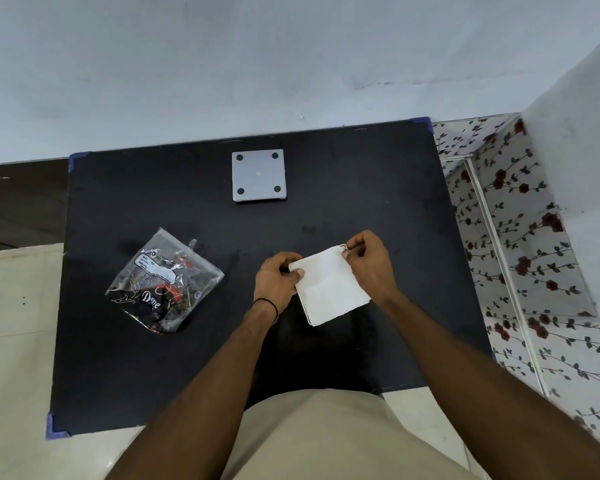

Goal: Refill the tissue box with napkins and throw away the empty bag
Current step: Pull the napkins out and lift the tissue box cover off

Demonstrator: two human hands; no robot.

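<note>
Both my hands hold a white stack of napkins (329, 289) above the black table (153, 368), near its middle. My left hand (278, 278) pinches the stack's far left corner, and my right hand (369, 261) pinches its far right corner. A crumpled clear plastic bag (163, 282) with red and black print lies to the left on the table, apart from my hands. At the far side of the table lies a grey square tissue box part (258, 175) with a black dot at each corner, flat and untouched.
A pale wall stands directly behind the table. A floral-patterned panel with a white rail (520, 271) runs along the right side. Pale floor tiles (11, 341) lie to the left and near me. Blue tape marks the table's corners.
</note>
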